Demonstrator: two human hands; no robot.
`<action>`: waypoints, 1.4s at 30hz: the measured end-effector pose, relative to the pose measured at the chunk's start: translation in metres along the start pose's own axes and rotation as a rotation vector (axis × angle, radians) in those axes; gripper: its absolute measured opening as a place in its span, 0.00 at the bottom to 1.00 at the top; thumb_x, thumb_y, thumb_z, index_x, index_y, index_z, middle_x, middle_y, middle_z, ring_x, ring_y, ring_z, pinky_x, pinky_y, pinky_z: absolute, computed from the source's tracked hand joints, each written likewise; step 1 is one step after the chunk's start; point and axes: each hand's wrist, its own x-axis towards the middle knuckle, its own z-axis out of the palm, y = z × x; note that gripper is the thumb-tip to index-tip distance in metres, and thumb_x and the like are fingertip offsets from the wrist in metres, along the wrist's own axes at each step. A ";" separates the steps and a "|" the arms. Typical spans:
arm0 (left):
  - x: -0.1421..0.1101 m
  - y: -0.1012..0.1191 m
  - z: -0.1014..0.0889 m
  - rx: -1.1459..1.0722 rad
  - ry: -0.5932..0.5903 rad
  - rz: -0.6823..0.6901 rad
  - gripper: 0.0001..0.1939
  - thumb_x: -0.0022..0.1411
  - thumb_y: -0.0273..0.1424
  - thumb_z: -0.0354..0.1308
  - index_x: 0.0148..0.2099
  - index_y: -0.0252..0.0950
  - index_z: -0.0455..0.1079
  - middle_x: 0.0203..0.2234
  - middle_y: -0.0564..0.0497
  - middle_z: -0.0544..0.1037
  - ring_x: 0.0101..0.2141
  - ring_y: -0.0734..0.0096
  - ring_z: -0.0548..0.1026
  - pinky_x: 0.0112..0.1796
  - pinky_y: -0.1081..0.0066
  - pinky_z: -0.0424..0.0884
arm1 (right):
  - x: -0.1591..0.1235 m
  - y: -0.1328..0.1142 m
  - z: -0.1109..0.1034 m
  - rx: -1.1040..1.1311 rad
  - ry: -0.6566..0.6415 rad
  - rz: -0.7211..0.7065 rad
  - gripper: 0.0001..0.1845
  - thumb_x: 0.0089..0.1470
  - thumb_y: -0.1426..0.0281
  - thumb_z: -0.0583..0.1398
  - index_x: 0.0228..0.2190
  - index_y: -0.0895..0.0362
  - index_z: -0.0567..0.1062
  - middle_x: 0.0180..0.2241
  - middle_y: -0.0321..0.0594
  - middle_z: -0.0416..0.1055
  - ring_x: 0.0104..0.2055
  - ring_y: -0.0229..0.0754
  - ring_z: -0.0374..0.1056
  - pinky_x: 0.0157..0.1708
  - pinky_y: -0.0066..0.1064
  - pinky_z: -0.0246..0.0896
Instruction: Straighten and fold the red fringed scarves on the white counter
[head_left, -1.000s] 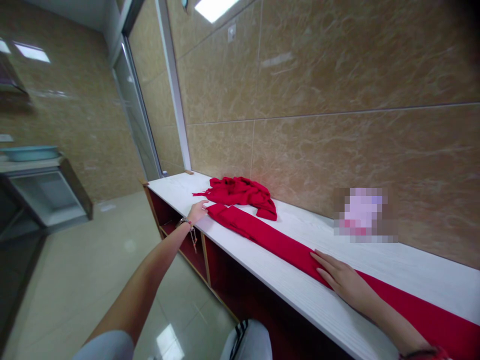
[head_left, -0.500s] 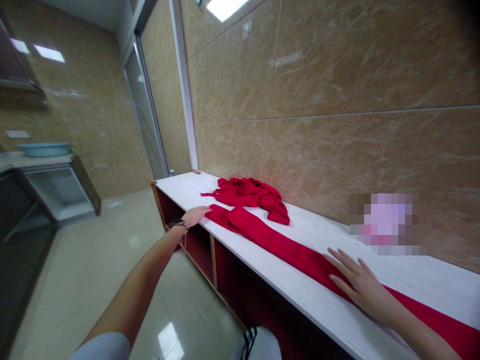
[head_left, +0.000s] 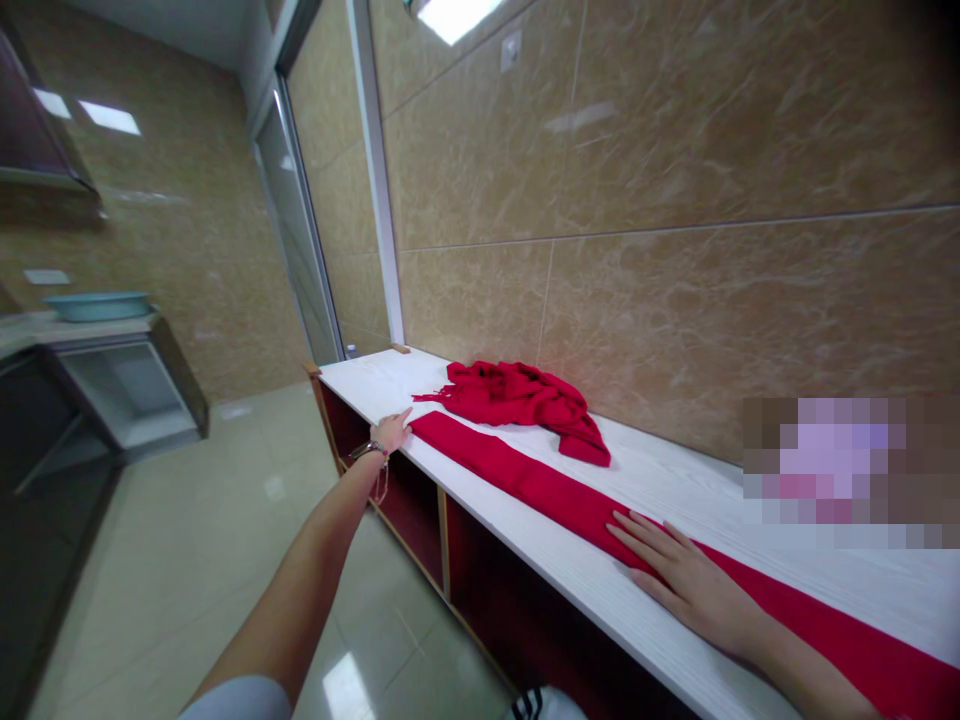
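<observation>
A long red scarf [head_left: 517, 475] lies stretched in a narrow flat strip along the white top. At its far end my left hand [head_left: 391, 433], wearing a watch and a beaded bracelet, has its fingers curled at the scarf's corner and appears to pinch it. My right hand [head_left: 686, 580] rests palm down on the strip nearer to me, fingers extended and holding nothing. Behind the strip, towards the wall, a second red scarf [head_left: 525, 395] with a fringed end sits in a crumpled heap.
The white top [head_left: 660, 490] belongs to a low cabinet with open red-lined compartments [head_left: 480, 560] beneath. A tiled wall [head_left: 675, 330] runs along its back. A blurred-out patch [head_left: 832, 460] covers something at right. Across the floor, a blue basin [head_left: 97, 306] stands on a counter.
The raised fold near the scarf's far end has flattened out. My left hand has gone from stretched fingers to curled ones at the corner. My right hand has shifted slightly left along the strip.
</observation>
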 end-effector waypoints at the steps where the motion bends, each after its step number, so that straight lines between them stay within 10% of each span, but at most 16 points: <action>1: 0.002 0.000 -0.002 0.000 -0.008 -0.001 0.29 0.59 0.29 0.45 0.63 0.39 0.47 0.52 0.43 0.66 0.52 0.56 0.64 0.49 0.57 0.60 | 0.000 0.000 0.000 -0.002 -0.001 0.002 0.28 0.57 0.54 0.46 0.57 0.46 0.53 0.60 0.37 0.48 0.62 0.47 0.41 0.58 0.53 0.37; 6: 0.003 0.024 -0.010 -0.017 -0.009 0.156 0.39 0.52 0.20 0.48 0.64 0.48 0.42 0.61 0.49 0.49 0.60 0.54 0.47 0.54 0.46 0.46 | 0.002 -0.002 -0.001 0.006 0.020 0.000 0.27 0.56 0.54 0.47 0.57 0.45 0.54 0.59 0.37 0.50 0.61 0.47 0.43 0.57 0.53 0.38; 11: -0.009 0.069 0.000 -0.130 -0.033 0.577 0.25 0.62 0.29 0.42 0.62 0.47 0.49 0.62 0.51 0.45 0.61 0.58 0.43 0.55 0.53 0.47 | 0.001 -0.003 -0.001 0.008 0.015 0.007 0.27 0.57 0.56 0.46 0.57 0.46 0.53 0.59 0.37 0.50 0.61 0.47 0.43 0.58 0.52 0.37; 16: -0.009 0.074 0.017 -0.106 -0.187 0.357 0.25 0.62 0.45 0.44 0.60 0.50 0.52 0.61 0.51 0.50 0.60 0.47 0.44 0.53 0.44 0.44 | 0.001 -0.002 -0.002 0.001 0.002 0.002 0.26 0.58 0.56 0.46 0.57 0.46 0.54 0.59 0.38 0.49 0.61 0.47 0.43 0.58 0.52 0.38; 23: -0.004 0.053 0.003 -0.052 -0.174 0.210 0.25 0.63 0.42 0.43 0.61 0.45 0.51 0.61 0.45 0.49 0.59 0.44 0.45 0.51 0.42 0.45 | 0.000 -0.001 0.000 -0.007 -0.021 0.003 0.27 0.57 0.55 0.46 0.57 0.45 0.53 0.60 0.37 0.49 0.62 0.47 0.42 0.58 0.52 0.36; 30: -0.046 0.134 -0.009 -0.141 -0.038 0.750 0.25 0.65 0.44 0.38 0.62 0.43 0.49 0.61 0.47 0.48 0.60 0.56 0.44 0.55 0.54 0.46 | 0.020 -0.012 -0.014 0.006 0.017 0.037 0.26 0.56 0.53 0.46 0.50 0.51 0.67 0.55 0.46 0.60 0.58 0.50 0.53 0.56 0.56 0.38; 35: -0.065 0.192 0.004 -0.139 -0.088 0.850 0.26 0.65 0.43 0.38 0.62 0.42 0.48 0.61 0.47 0.50 0.60 0.57 0.47 0.55 0.52 0.46 | 0.077 -0.043 -0.022 -0.060 0.155 0.030 0.27 0.59 0.59 0.43 0.55 0.59 0.61 0.57 0.50 0.55 0.59 0.49 0.50 0.56 0.49 0.44; 42: -0.052 0.166 0.013 -0.089 -0.150 0.749 0.26 0.64 0.46 0.39 0.61 0.45 0.51 0.60 0.51 0.53 0.59 0.58 0.48 0.55 0.54 0.45 | 0.094 -0.046 0.014 -0.062 0.031 0.072 0.27 0.60 0.58 0.40 0.58 0.52 0.54 0.60 0.42 0.48 0.61 0.50 0.43 0.55 0.52 0.42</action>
